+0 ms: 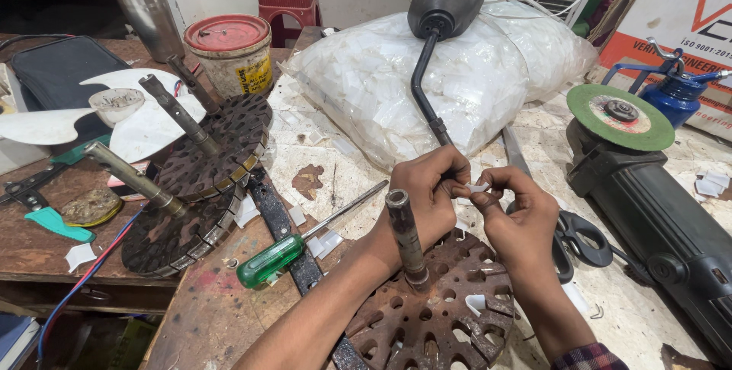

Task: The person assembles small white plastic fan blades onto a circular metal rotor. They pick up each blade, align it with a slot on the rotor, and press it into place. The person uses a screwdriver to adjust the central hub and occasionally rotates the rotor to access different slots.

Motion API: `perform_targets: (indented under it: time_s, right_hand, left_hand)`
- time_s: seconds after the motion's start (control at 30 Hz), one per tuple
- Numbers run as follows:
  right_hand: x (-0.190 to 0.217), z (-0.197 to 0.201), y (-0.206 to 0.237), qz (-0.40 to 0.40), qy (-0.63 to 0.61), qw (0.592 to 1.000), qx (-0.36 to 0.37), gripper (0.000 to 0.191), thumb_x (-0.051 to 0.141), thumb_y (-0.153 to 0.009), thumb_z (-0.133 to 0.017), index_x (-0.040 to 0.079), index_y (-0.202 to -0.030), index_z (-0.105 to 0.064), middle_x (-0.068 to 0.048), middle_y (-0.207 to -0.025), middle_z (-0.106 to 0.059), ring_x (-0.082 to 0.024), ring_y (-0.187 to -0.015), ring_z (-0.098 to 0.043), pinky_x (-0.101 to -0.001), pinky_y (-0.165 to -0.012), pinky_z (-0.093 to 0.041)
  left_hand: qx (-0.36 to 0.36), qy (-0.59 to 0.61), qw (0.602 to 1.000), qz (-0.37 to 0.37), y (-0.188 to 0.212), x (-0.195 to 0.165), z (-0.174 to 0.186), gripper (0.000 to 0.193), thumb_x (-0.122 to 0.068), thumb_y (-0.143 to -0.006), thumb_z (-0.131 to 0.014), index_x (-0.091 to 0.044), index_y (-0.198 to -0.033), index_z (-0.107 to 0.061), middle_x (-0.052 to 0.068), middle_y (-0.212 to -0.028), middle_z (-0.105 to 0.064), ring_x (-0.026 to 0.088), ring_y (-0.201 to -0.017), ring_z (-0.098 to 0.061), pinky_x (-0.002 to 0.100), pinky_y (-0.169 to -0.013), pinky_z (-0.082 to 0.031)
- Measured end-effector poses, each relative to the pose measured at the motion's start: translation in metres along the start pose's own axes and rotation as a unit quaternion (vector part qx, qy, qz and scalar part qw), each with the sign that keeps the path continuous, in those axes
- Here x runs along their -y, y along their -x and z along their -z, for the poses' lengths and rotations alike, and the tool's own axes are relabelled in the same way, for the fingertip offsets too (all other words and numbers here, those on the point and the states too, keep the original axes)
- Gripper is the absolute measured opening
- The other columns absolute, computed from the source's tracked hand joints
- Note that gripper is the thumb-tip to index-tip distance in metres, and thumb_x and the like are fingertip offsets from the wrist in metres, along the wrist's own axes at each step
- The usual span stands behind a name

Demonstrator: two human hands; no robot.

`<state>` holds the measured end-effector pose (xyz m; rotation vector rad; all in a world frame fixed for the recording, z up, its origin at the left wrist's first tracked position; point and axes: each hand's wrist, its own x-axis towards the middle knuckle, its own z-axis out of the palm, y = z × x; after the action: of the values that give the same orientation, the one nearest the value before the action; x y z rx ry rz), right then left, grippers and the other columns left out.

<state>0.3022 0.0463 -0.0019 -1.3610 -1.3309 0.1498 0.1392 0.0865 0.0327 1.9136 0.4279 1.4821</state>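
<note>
While my left hand (428, 187) and right hand (512, 210) meet above the rusty slotted rotor (435, 313), both are closed by their fingertips on one small white insulating strip (478, 187), held just over the rotor's upright shaft (405, 236). One white strip (475, 303) already sits in a rim slot; most slots appear empty, so the work seems barely begun. A green-handled screwdriver (286, 254) lies on the surface (229, 316) near my left arm, scissors (576, 236) by my right.
</note>
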Motion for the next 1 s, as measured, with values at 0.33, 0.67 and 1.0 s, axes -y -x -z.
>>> perform_targets:
  time_s: [0.33, 0.67, 1.0]
  right_hand:
    - [-0.001, 0.0, -0.001, -0.001, -0.004, 1.0, 0.008, 0.019, -0.011, -0.079, -0.075, -0.001, -0.093, -0.067, 0.0, -0.085, -0.066, -0.007, -0.083, -0.055, -0.0222, -0.077, -0.048]
    - [-0.019, -0.007, -0.007, 0.025, -0.015, 0.999, -0.013, 0.023, -0.008, -0.083, -0.074, 0.001, -0.101, -0.061, 0.0, -0.09, -0.062, -0.009, -0.086, -0.056, -0.0226, -0.08, -0.047]
    - [-0.023, -0.009, -0.009, 0.039, -0.139, 0.989, -0.015, 0.028, 0.009, -0.097, -0.072, 0.001, -0.118, -0.055, -0.002, -0.104, -0.06, -0.009, -0.095, -0.057, -0.0228, -0.085, -0.049]
  left_hand:
    - [-0.003, -0.004, 1.0, 0.019, 0.0, 0.0, 0.0, 0.021, 0.02, -0.082, -0.049, 0.003, -0.091, -0.055, 0.012, -0.078, -0.066, 0.02, -0.077, -0.076, 0.031, -0.067, -0.058]
    - [-0.029, -0.019, 0.999, -0.002, -0.004, 0.003, -0.004, 0.015, 0.012, -0.089, -0.06, 0.001, -0.098, -0.055, 0.013, -0.091, -0.063, 0.024, -0.082, -0.069, 0.034, -0.072, -0.055]
    - [-0.062, 0.01, 0.997, 0.033, -0.004, 0.006, -0.006, 0.008, 0.002, -0.097, -0.061, 0.0, -0.104, -0.062, 0.01, -0.097, -0.067, 0.021, -0.081, -0.07, 0.033, -0.071, -0.055]
